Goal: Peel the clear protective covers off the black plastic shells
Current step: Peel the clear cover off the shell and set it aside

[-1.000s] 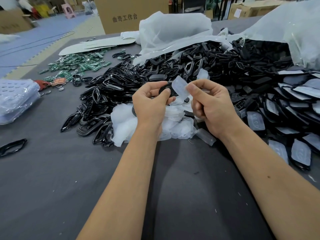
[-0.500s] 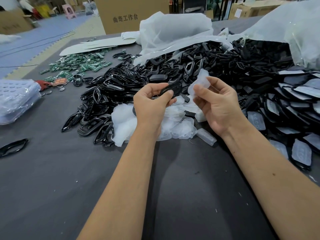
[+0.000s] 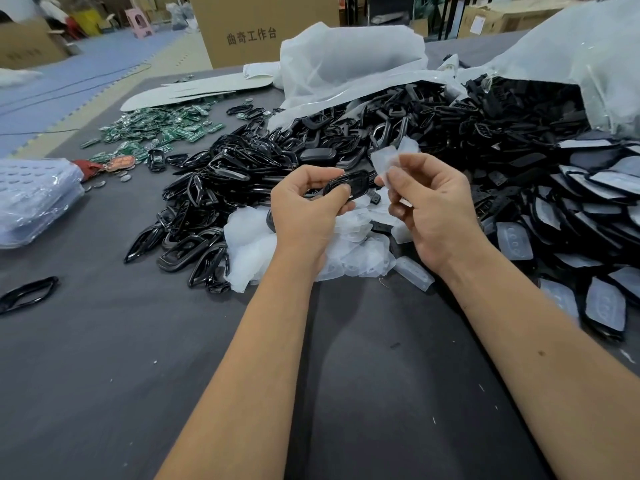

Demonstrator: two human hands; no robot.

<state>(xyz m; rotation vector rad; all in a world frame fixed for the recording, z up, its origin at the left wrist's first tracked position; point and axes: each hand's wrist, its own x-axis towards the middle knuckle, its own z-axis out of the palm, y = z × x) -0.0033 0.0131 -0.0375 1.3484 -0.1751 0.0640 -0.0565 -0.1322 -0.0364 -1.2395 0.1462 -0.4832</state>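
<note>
My left hand [image 3: 306,213] grips a glossy black plastic shell [image 3: 349,183] between thumb and fingers, held above the table. Just to its right, my right hand [image 3: 433,209] pinches a clear protective cover [image 3: 389,159] that stands free of the shell. Under both hands lies a heap of peeled clear covers [image 3: 249,244]. Black shells with covers still on them [image 3: 604,301] are spread along the right. A big pile of black frames and shells [image 3: 242,174] fills the middle of the table.
Green circuit boards [image 3: 156,129] lie at the back left. A stack of clear plastic trays [image 3: 31,199] sits at the left edge. One loose black frame [image 3: 27,294] lies near left. White plastic bags [image 3: 346,60] and a cardboard box [image 3: 263,26] stand behind. The grey table [image 3: 104,375] stretches toward me.
The clear cover came off the shell: my right hand pulled it away to the right and upward, while my left hand kept hold of the black shell, now bare.
</note>
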